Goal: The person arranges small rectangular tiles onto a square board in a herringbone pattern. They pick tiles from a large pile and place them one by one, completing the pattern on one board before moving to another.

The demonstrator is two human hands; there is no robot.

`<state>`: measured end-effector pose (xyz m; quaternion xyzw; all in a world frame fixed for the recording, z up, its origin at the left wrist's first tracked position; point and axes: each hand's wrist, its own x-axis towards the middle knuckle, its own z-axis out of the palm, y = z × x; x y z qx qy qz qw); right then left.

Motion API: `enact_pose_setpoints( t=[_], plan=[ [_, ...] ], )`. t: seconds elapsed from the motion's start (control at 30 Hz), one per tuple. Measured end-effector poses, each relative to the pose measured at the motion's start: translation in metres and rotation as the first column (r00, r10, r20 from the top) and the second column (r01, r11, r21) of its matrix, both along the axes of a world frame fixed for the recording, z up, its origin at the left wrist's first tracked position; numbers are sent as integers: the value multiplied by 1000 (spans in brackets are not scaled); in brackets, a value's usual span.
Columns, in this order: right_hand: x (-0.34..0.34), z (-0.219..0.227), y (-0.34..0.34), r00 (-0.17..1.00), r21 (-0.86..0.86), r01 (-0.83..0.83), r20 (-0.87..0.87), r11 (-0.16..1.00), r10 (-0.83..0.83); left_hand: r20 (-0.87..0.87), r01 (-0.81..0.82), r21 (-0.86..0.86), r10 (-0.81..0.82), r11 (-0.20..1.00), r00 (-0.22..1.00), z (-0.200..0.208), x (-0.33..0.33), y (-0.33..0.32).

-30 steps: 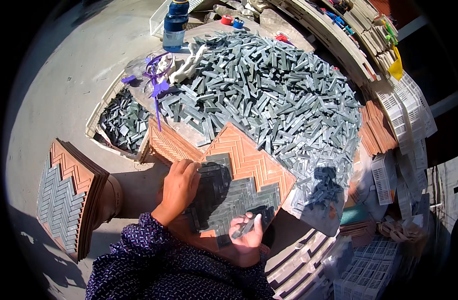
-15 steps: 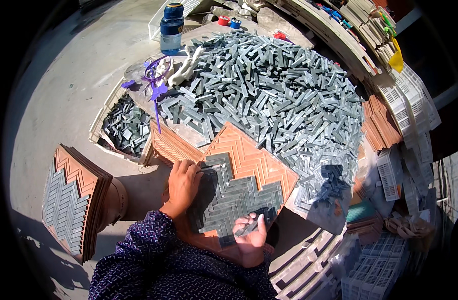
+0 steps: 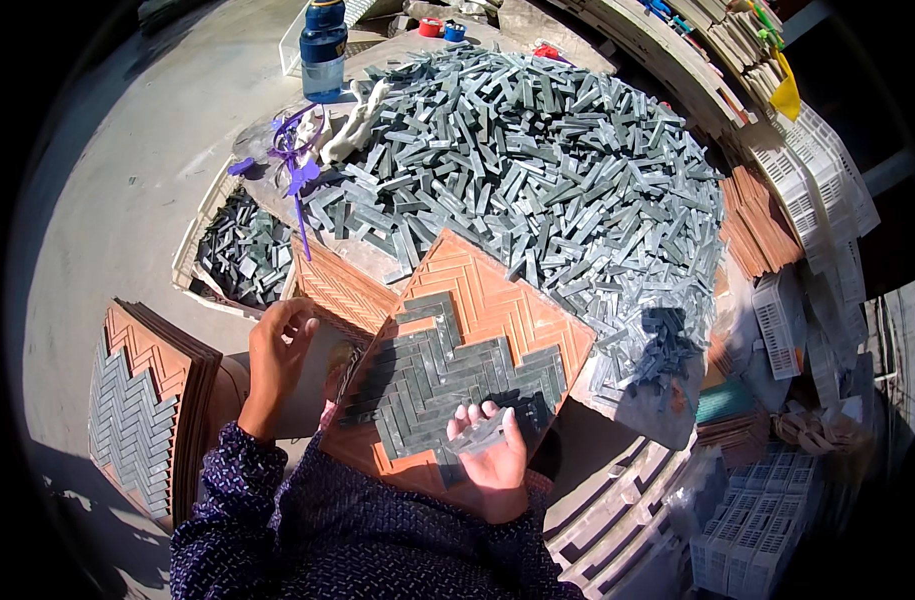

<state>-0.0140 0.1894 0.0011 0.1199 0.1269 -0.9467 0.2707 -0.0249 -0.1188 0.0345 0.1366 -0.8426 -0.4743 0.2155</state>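
An orange tray (image 3: 537, 315) with herringbone slots lies tilted across my lap. Dark grey-green stone strips (image 3: 457, 375) fill much of its middle, and bare slots show at its far and near parts. Palm up over the near right of the tray, my right hand (image 3: 497, 465) holds a stone strip (image 3: 477, 436) between thumb and fingers. My left hand (image 3: 280, 345) is raised off the tray's left edge, its fingers loosely bent and apart with nothing visible in them. Beyond the tray spreads a large heap of loose stone strips (image 3: 537, 160).
Left of me stands a stack of orange trays (image 3: 157, 345), the top one partly filled. A pale crate (image 3: 185, 245) holds stone pieces. A blue bottle (image 3: 323, 60), white gloves (image 3: 352, 130) and a purple ribbon (image 3: 299, 175) lie around the heap. White baskets (image 3: 752, 530) stand at right.
My left hand has let go of the tray's surface and moved left, away from it. My right hand has shifted slightly left, still holding the strip.
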Motion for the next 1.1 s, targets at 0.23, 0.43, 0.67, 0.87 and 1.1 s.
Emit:
enact_pose_setpoints(
  t=[0.23,0.43,0.67,0.87,1.1],
  plan=[
    [1,31,-18,995,179,28,-103,983,-10,61,602,73,-606,796,793,20,39,122],
    [3,9,-11,974,-34,15,-226,999,-22,116,549,377,-627,746,771,8,39,129],
    [0,12,-9,988,-68,48,-145,997,-58,143,452,285,-504,845,852,8,45,126],
    [1,-3,-4,998,-117,57,11,991,-56,-82,477,109,-470,872,879,9,40,136],
    [1,6,2,995,-178,13,101,984,5,-53,330,-36,-331,943,942,10,21,111]
  ],
)
